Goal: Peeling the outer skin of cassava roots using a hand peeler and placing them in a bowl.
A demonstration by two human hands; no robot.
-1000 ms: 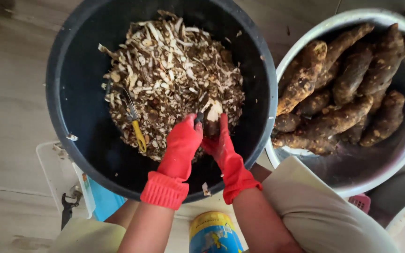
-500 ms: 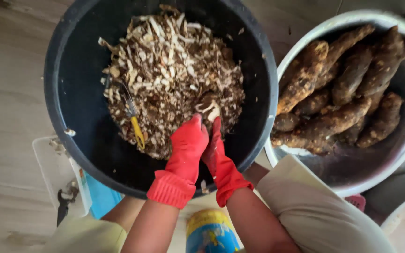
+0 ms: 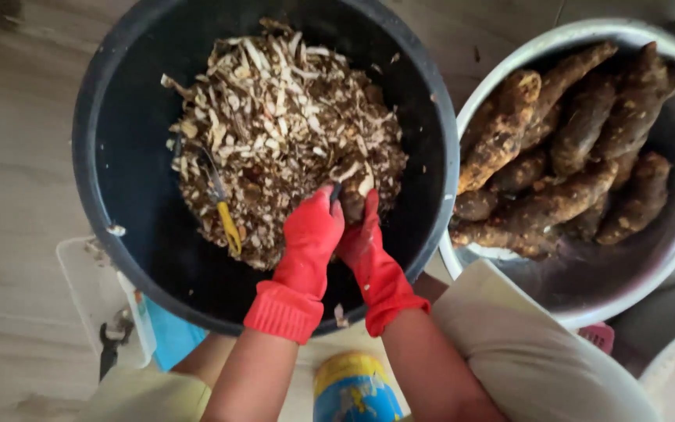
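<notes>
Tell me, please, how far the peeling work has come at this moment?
Done: a big heap of peelings fills the black tub. In hand: the left hand and right hand, in red gloves, hold one root over the heap. Left: many unpeeled brown roots wait in the metal basin.

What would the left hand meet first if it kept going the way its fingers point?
The left hand points up-frame into the heap of peelings in the black tub; it probably meets those first, though depth is unclear.

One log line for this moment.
left hand: red glove, on root | right hand: red glove, on root | brown root: over peel-filled black tub
</notes>
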